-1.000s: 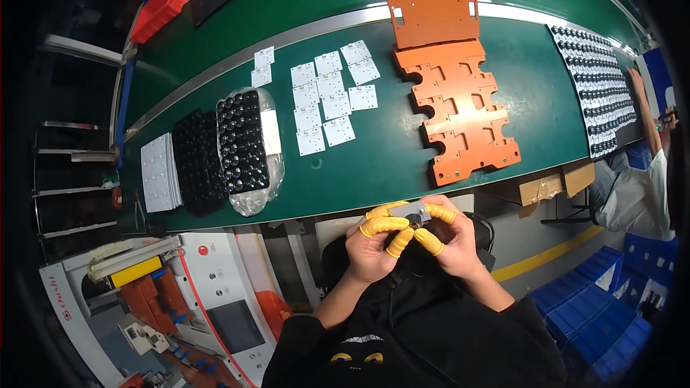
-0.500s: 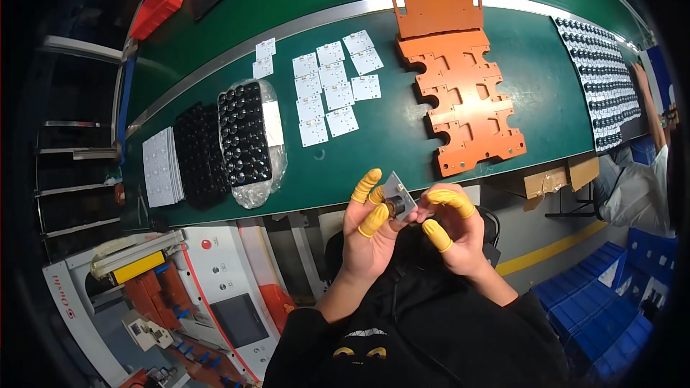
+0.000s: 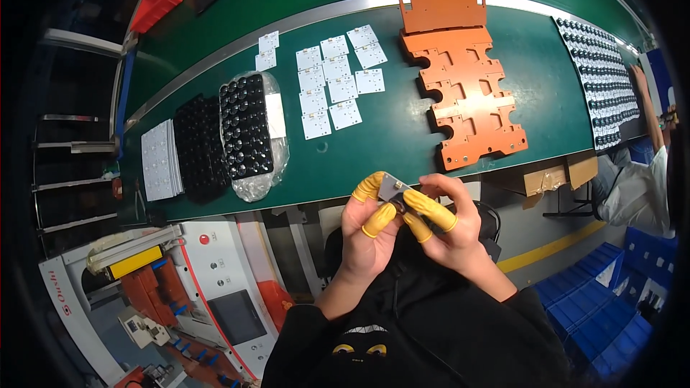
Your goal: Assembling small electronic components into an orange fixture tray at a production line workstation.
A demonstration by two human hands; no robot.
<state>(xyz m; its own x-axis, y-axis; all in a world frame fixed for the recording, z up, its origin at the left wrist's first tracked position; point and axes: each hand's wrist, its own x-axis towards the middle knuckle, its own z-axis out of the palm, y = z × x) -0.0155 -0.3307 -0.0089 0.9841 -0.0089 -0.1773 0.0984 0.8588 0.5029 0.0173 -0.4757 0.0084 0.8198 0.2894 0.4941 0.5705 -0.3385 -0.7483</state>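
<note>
Just in front of the table's near edge, both hands meet at a small circuit board with a small connector on its face and a dark round lens part beside the fingertips. My left hand, in yellow finger cots, is closed on the board's left side. My right hand, also with yellow cots on thumb and forefinger, pinches at the lens part and the board's right edge. The fingers partly hide the lens part.
On the green table lie several white boards, a tray of black lens parts, stacked white panels and an orange fixture. A machine stands lower left; blue crates lower right. Another person's arm shows far right.
My right hand has moved left and its yellow-covered fingers now close at the lens part. The board has turned and tilted between the hands.
</note>
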